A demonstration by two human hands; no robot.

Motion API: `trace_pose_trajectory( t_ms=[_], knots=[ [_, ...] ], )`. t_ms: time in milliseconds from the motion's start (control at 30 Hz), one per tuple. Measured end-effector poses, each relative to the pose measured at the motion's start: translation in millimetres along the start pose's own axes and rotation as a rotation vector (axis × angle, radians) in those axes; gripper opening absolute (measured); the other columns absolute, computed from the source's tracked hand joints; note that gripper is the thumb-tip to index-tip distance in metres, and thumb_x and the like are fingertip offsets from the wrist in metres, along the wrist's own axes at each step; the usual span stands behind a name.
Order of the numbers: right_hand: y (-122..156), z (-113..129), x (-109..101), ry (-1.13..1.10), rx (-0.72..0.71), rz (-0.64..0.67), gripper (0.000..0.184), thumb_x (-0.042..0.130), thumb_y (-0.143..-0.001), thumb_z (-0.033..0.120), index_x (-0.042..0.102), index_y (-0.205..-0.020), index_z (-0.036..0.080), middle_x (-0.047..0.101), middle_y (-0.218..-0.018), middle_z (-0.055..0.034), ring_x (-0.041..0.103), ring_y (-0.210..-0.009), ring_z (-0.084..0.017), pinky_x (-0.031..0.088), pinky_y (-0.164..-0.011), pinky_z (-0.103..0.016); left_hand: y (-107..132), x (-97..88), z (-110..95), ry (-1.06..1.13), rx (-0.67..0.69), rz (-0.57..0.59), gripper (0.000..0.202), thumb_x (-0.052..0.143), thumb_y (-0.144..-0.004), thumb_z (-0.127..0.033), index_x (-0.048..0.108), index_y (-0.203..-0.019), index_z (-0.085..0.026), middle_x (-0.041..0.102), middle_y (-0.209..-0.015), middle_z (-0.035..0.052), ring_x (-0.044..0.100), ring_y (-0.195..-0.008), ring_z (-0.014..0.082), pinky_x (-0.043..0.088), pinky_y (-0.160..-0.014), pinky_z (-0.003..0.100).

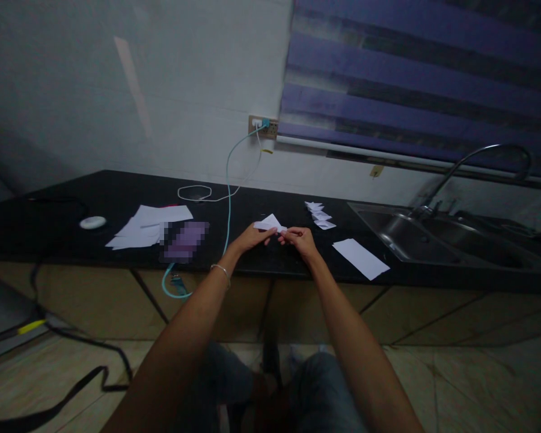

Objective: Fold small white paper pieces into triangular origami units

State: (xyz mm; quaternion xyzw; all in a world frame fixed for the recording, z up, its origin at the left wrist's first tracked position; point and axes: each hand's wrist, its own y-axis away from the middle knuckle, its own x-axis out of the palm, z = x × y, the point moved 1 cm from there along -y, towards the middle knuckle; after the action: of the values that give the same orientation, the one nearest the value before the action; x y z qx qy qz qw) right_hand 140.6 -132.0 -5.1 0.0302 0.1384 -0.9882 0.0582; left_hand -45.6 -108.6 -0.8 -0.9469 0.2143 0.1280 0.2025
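Just above the black countertop (234,210), a small piece of white paper (271,221) with a folded, pointed top is held between my two hands. My left hand (251,238) grips its left side, thumb on the front. The fingers of my right hand (301,239) pinch its lower right corner. Right of my hands, several folded white paper pieces (319,215) lie in an overlapping row. Closer to the front edge on that side is a flat white paper strip (360,258). Loose white sheets (137,228) are spread out at the left.
A phone with a blurred screen (187,240) lies left of my hands, a light-blue cable (228,198) near it. Further left is a white round object (92,222). At the right are a steel sink (388,234) and a curved faucet (460,159). A wall socket (273,128) holds plugs.
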Motion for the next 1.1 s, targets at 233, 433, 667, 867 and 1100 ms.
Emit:
trace_pose_trajectory(
  t_ms=[233,433,667,867,1100],
  knots=[
    [1,1,-1,0.007,-0.054,-0.008,0.036,0.071,-0.072,0.047,0.075,-0.087,0.014,0.073,-0.081,-0.0086,0.059,-0.057,-0.013,0.045,-0.053,-0.025,-6,-4.8,5,0.145,-0.014,-0.018,0.055,0.048,-0.085,-0.061,0.067,-0.074,-0.010,0.056,-0.047,0.0003,0.049,-0.046,0.0093,0.035,-0.049,0.020],
    [1,-1,2,0.045,-0.053,0.026,0.038,0.073,-0.070,0.048,0.075,-0.088,0.014,0.073,-0.083,-0.0084,0.059,-0.057,-0.014,0.045,-0.054,-0.026,-11,-9.5,11,0.330,-0.105,-0.077,0.054,0.052,-0.082,-0.062,0.059,-0.064,-0.011,0.056,-0.045,0.0024,0.047,-0.038,0.0079,0.027,-0.040,0.020],
    [0,-2,0,-0.029,0.021,0.121,0.039,0.066,-0.076,0.048,0.073,-0.097,0.015,0.074,-0.089,-0.0107,0.062,-0.062,-0.014,0.043,-0.055,-0.024,-14,-12.0,19,0.538,-0.148,-0.067,0.038,0.069,-0.065,-0.048,0.058,-0.073,-0.012,0.059,-0.049,0.0020,0.054,-0.041,0.0113,0.025,-0.038,0.020],
    [1,0,2,-0.010,0.004,0.162,0.035,0.069,-0.074,0.047,0.073,-0.087,0.015,0.074,-0.083,-0.0092,0.062,-0.062,-0.015,0.045,-0.060,-0.026,-14,-11.7,20,0.580,-0.174,-0.121,0.035,0.073,-0.057,-0.035,0.056,-0.079,-0.014,0.060,-0.051,-0.0004,0.055,-0.042,0.0111,0.030,-0.040,0.019],
    [5,6,6,0.013,0.025,0.147,0.034,0.074,-0.068,0.043,0.074,-0.087,0.015,0.073,-0.079,-0.0078,0.062,-0.062,-0.015,0.046,-0.062,-0.028,-11,-11.2,18,0.481,-0.182,-0.130,0.036,0.073,-0.061,-0.037,0.057,-0.083,-0.014,0.060,-0.054,-0.0003,0.055,-0.044,0.0105,0.030,-0.041,0.018]
  ],
)
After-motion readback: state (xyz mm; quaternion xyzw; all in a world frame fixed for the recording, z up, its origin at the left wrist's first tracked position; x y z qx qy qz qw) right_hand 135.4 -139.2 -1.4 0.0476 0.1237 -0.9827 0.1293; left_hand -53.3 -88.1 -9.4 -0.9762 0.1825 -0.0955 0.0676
